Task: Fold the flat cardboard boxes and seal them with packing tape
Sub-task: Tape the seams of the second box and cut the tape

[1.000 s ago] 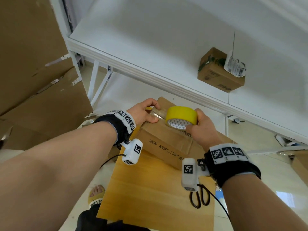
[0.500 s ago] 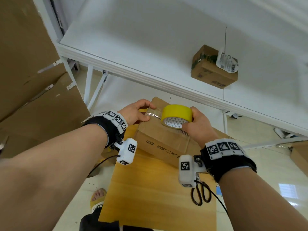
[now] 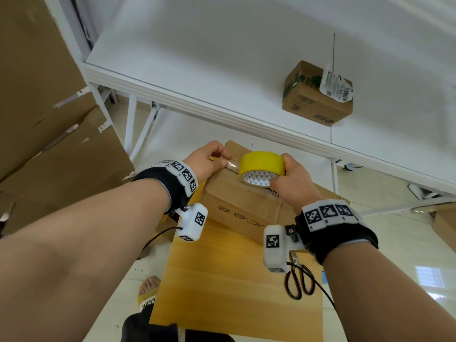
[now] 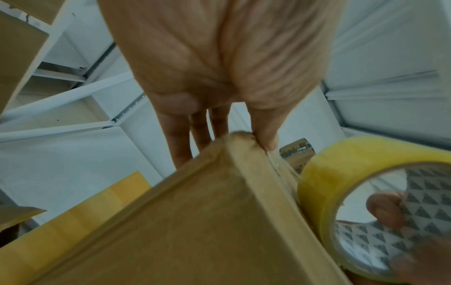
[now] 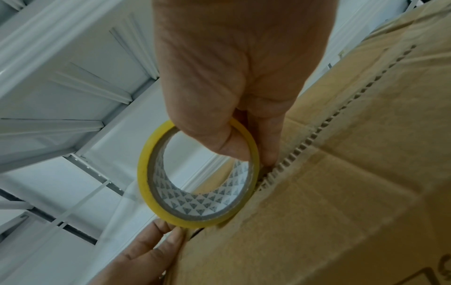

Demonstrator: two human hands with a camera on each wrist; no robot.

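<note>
A brown cardboard box (image 3: 241, 206) stands on a wooden board (image 3: 234, 280). My right hand (image 3: 281, 174) grips a yellow tape roll (image 3: 261, 166) just above the box top, thumb inside the patterned core (image 5: 195, 202). A short clear strip runs from the roll to my left hand (image 3: 223, 159). That hand pinches the tape end against the box's far left edge, thumb (image 4: 266, 135) on top and fingers down the far side. The roll (image 4: 366, 202) sits beside the box (image 4: 195, 221). The box's top seam (image 5: 305, 142) runs under my right fingers.
Black scissors (image 3: 298, 280) lie on the board by my right wrist. A white table (image 3: 222, 70) behind carries a small sealed box (image 3: 313, 99). Large flat cardboard sheets (image 3: 49, 119) lean at the left. A sandalled foot (image 3: 148, 290) shows below the board.
Both hands keep their holds. The roll has come slightly closer to the left hand and the box top, so the free strip looks shorter. The head view has shifted a little.
</note>
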